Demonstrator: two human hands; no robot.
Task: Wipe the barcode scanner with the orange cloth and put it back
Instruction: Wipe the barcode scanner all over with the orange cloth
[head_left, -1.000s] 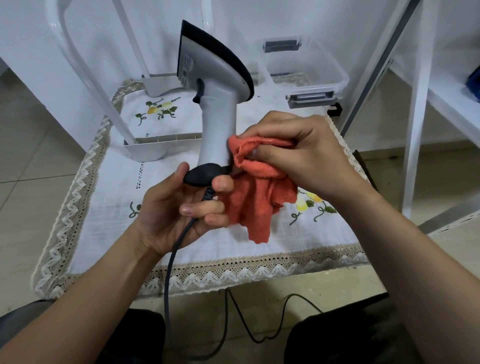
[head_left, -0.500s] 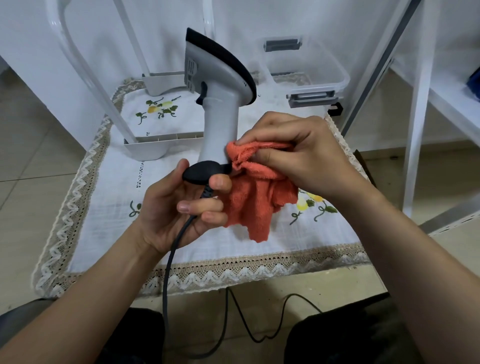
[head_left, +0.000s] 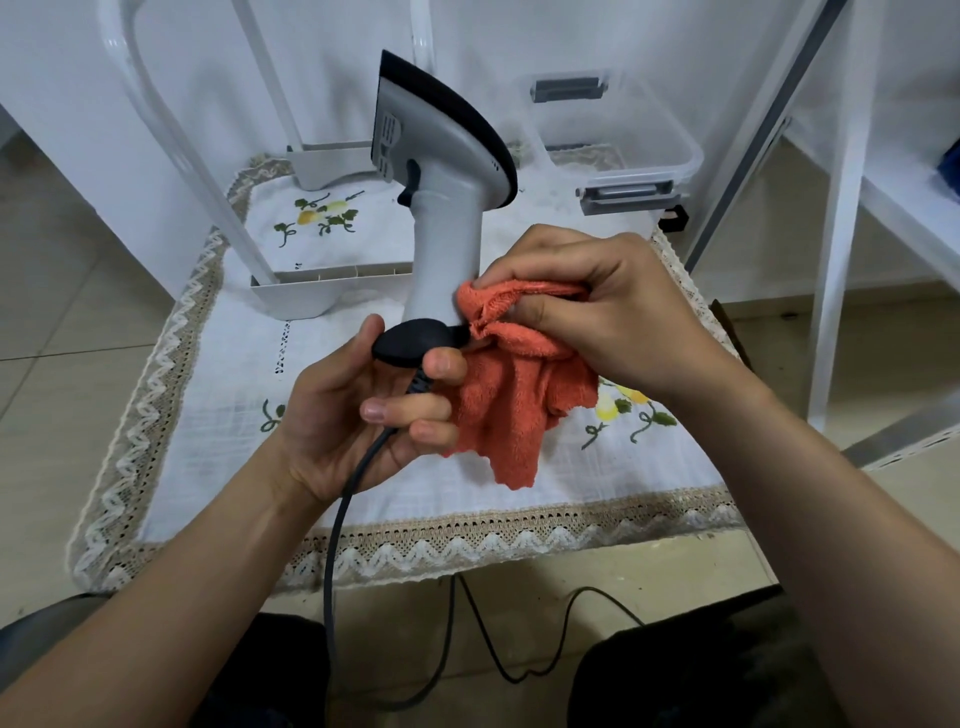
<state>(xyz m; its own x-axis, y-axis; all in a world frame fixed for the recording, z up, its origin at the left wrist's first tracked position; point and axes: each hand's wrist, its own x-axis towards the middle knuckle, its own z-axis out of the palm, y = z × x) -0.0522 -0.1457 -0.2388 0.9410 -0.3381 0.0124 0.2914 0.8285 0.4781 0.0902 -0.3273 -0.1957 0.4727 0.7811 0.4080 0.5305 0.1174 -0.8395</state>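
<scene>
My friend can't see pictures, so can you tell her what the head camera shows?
A person's left hand holds a grey barcode scanner upright by its black base, while the right hand presses a bunched orange cloth against the lower handle. Its dark cable hangs toward the floor; below lies a white embroidered tablecloth.

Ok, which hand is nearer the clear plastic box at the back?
Right. The right hand, pressing the orange cloth to the scanner handle, is just in front of the box. The left hand grips the scanner's black base, nearer the person and further left.
</scene>
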